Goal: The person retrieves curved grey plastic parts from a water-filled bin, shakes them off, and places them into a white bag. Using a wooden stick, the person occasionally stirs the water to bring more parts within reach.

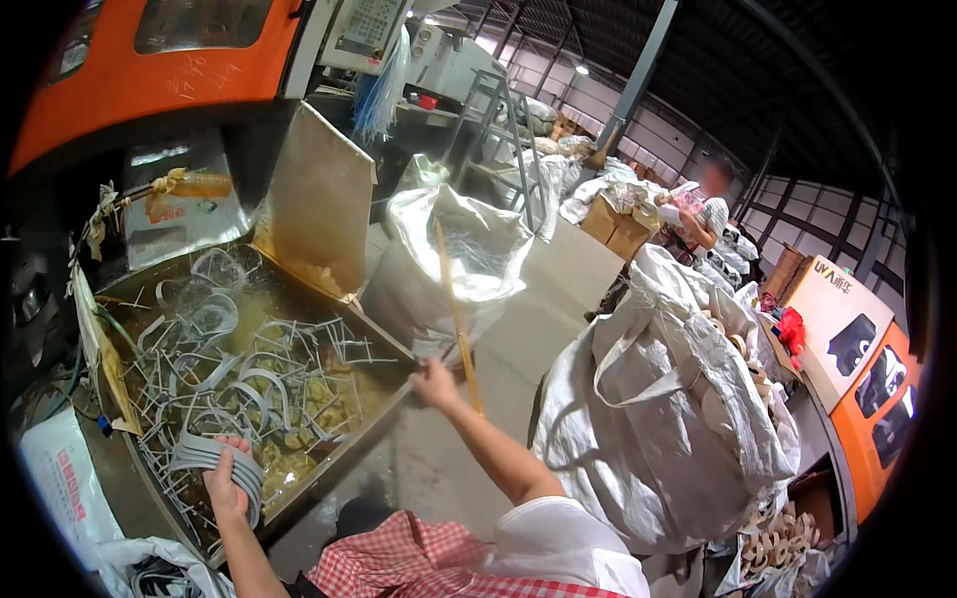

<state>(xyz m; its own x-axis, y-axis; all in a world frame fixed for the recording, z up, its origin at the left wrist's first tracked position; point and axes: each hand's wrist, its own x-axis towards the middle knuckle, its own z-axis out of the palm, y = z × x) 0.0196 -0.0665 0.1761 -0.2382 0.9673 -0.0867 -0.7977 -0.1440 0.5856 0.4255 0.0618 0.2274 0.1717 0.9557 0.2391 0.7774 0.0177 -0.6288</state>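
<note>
My left hand [229, 480] is closed around a stack of curved grey plastic strips [204, 454], held over the near end of a metal water tank [349, 436]. In the tank's murky water lie many loose grey curved pieces [261, 397] joined to thin sprues. My right hand [435, 383] reaches forward to the tank's right corner, beside a long bamboo stick [460, 329]. Its fingers are blurred, and I cannot make out anything in them. Just beyond that hand stands an open white woven sack [439, 284] with clear plastic inside.
A large white bulk bag [648, 399] with curved pieces stands on the right. A rusty upright panel [317, 204] rises behind the tank. Orange machines [189, 65] flank both sides. Another person [706, 204] stands at the back right, near a stepladder [498, 140] and piled sacks.
</note>
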